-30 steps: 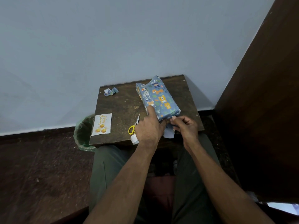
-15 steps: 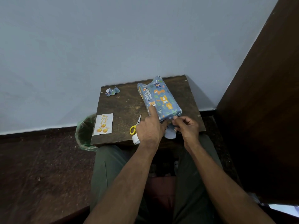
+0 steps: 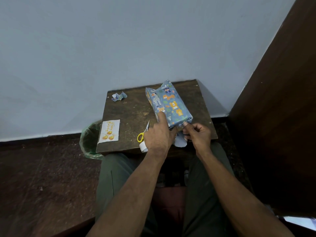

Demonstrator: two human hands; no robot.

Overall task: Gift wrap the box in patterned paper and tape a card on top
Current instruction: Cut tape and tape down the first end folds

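Observation:
A box [image 3: 171, 105] wrapped in blue paper with animal prints lies on the small dark wooden table [image 3: 133, 113], its far end paper still sticking up loose. My left hand [image 3: 159, 135] grips the box's near left edge, with the index finger stretched up along its side. My right hand [image 3: 196, 134] pinches the loose paper flap [image 3: 179, 142] at the box's near end, thumb against the corner. A white birthday card [image 3: 110, 130] with gold balloons lies at the table's left front.
Yellow-handled scissors [image 3: 142, 134] and a white tape roll [image 3: 143, 146] lie just left of my left hand. A paper scrap [image 3: 119, 96] sits at the table's back left. A green-lined bin [image 3: 90, 139] stands left of the table, a dark wooden panel [image 3: 282, 108] on the right.
Both hands stay at the box's near end; my right hand has shifted slightly on the flap. The box has barely moved.

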